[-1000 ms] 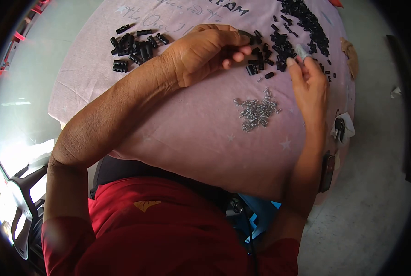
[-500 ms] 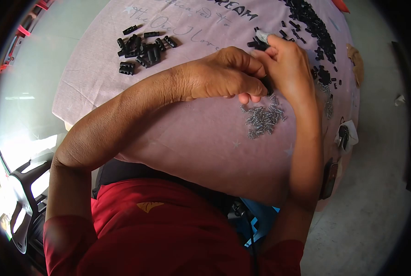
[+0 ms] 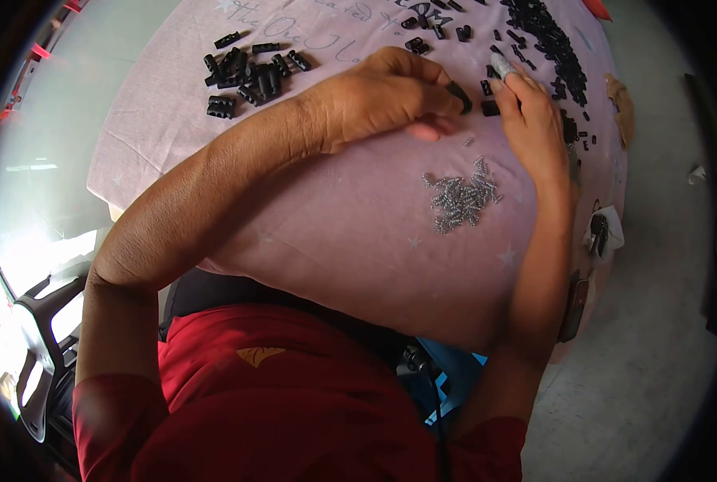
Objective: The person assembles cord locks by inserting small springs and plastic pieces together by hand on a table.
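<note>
My left hand [image 3: 398, 95] is closed in a pinch over the tablecloth, with a small black plastic piece [image 3: 459, 97] at its fingertips. The piece looks like a cord lock body. To the right, my right hand [image 3: 527, 112] reaches down among loose black parts, its fingers apart and one fingertip wrapped in grey tape [image 3: 501, 66]. A short black part [image 3: 490, 108] lies beside its thumb; whether they touch is unclear. Below both hands is a heap of small metal springs [image 3: 460, 197], with a single spring [image 3: 468, 141] lying apart above it.
A pile of black cord-lock-like pieces [image 3: 250, 76] lies at the left. Many small black parts [image 3: 547, 40] spread along the right far side. Keys [image 3: 599, 231] on a white cloth and a phone [image 3: 574, 309] rest near the right edge of the pink tablecloth [image 3: 334, 241].
My hands have moved apart. The left moved up and slightly left with the black piece; the right shifted right to the loose parts. A lone spring now shows above the heap.
</note>
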